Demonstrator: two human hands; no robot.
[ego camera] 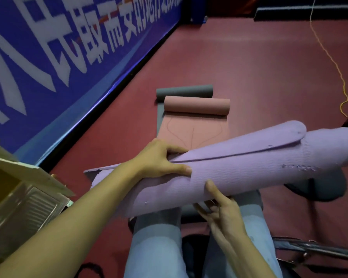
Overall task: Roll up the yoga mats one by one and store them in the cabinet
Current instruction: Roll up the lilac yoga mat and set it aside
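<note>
A rolled purple yoga mat (239, 167) is held off the floor, slanting from lower left to upper right, with its loose outer flap showing on top. My left hand (161, 159) grips it from above near the middle. My right hand (221, 207) supports it from underneath with fingers spread against the roll. On the floor beyond, a pink mat (195, 121) lies partly rolled, and a grey mat (184, 91) lies partly rolled beneath and behind it. The wooden cabinet (22, 189) stands at the lower left with its louvred door open.
A blue banner wall (58, 57) runs along the left of the red floor. A yellow cord (338, 69) trails at the right. A round grey stand base (319, 187) sits under the mat's right end, and metal bars (319, 249) lie at lower right. My legs are below.
</note>
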